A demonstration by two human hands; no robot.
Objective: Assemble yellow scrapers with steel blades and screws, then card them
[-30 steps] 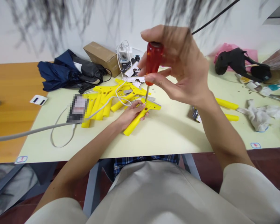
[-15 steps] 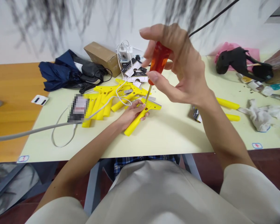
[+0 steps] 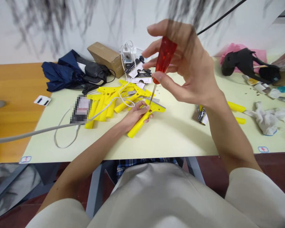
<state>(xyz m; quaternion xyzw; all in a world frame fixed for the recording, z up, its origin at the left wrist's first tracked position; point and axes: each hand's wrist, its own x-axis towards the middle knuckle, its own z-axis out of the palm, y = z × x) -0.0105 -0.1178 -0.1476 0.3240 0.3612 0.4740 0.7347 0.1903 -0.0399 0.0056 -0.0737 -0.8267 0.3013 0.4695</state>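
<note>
Screwdriver (image 3: 165, 57) slants tip down-left, right hand (image 3: 193, 71) around it, left hand (image 3: 135, 116) gripping yellow scraper (image 3: 136, 127)

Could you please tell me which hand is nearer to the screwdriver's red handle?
Right: the right hand holds the red handle, while the left hand is below it, gripping the yellow scraper.

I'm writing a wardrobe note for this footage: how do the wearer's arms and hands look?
The left sleeve and right sleeve are short, plain and pale greyish, with no print visible on them. Below them the arms are uncovered. The left hand and right hand are ungloved, and no watch or bracelet shows.
</note>
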